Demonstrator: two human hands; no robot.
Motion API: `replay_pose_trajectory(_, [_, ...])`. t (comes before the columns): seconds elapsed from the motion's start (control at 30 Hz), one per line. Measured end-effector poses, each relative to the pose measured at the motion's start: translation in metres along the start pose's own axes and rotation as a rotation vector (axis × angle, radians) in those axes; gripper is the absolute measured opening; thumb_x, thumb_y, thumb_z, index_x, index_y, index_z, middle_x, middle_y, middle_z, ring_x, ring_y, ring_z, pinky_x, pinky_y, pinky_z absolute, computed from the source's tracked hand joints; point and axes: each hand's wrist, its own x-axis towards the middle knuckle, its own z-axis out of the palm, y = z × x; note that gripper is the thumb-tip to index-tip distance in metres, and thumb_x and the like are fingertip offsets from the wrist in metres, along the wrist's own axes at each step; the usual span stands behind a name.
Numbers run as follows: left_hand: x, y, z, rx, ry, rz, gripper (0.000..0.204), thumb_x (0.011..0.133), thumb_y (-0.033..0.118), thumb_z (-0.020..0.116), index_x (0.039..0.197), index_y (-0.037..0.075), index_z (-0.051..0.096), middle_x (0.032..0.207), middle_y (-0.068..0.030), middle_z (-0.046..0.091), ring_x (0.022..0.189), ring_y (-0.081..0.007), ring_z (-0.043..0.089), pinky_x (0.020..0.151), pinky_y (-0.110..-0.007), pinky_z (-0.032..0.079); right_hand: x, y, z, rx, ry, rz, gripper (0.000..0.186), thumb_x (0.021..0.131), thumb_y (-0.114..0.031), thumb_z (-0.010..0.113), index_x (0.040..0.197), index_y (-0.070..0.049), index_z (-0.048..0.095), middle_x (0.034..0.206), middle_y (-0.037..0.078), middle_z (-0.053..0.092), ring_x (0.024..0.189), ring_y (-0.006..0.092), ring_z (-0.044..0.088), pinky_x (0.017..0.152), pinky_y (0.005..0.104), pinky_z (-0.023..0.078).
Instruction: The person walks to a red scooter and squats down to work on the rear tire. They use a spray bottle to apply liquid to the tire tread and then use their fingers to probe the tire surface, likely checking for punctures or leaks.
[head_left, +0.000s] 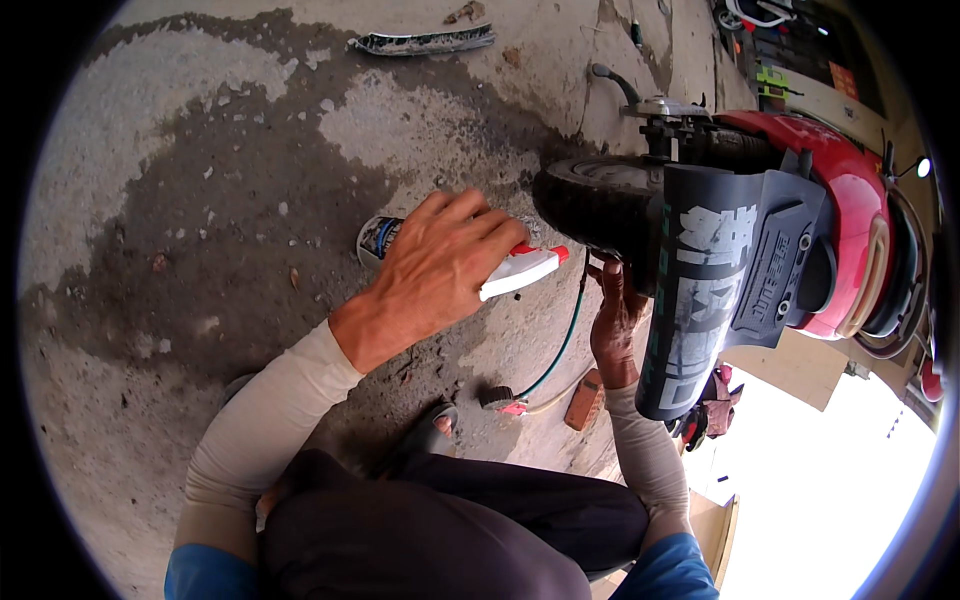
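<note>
My left hand (440, 265) is wrapped round a spray bottle (370, 240) with a white trigger head and red tip, held tilted just left of the scooter's black tyre (575, 205). My right hand (618, 315) reaches up to the lower side of that tyre, fingers bent where a green hose (572, 330) meets it; what they grip is partly hidden. A dark mudguard with silver lettering (690, 340) covers part of the wheel, beside my right wrist. The red scooter body (845, 175) extends to the right.
A gauge-like fitting (500, 398) and an orange brick-shaped object (585, 400) lie on the stained concrete floor (150, 200) below the hose. A curved dirty strip (420, 42) lies at the top. A sandalled foot (440, 425) is near my knees; bright daylight fills the lower right.
</note>
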Motion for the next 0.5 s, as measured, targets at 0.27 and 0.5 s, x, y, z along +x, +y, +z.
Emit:
replay_pose_trajectory(0.27, [0.001,0.001,0.002,0.006,-0.010,-0.001,0.026,0.085,0.016,0.082,0.108,0.007,0.072,0.103,-0.0053,0.073,0.101,-0.0251,0.064,0.088,-0.040,0.047,0.004,0.038,0.001,-0.144,0.155,-0.147,0.057,0.110,-0.035,0.064,0.157,-0.008,0.048,0.158,0.014,0.051,0.141,0.0323,0.051,0.117,0.0432,0.037])
replay_pose_trajectory(0.5, [0.002,0.001,0.003,0.038,0.025,0.024,0.026,0.085,0.015,0.081,0.109,0.006,0.072,0.103,-0.0059,0.073,0.100,-0.0256,0.063,0.088,-0.041,0.047,0.015,0.019,0.006,-0.235,0.155,-0.152,0.052,0.108,-0.037,0.067,0.149,-0.007,0.056,0.149,0.015,0.058,0.132,0.0334,0.055,0.113,0.0441,0.038])
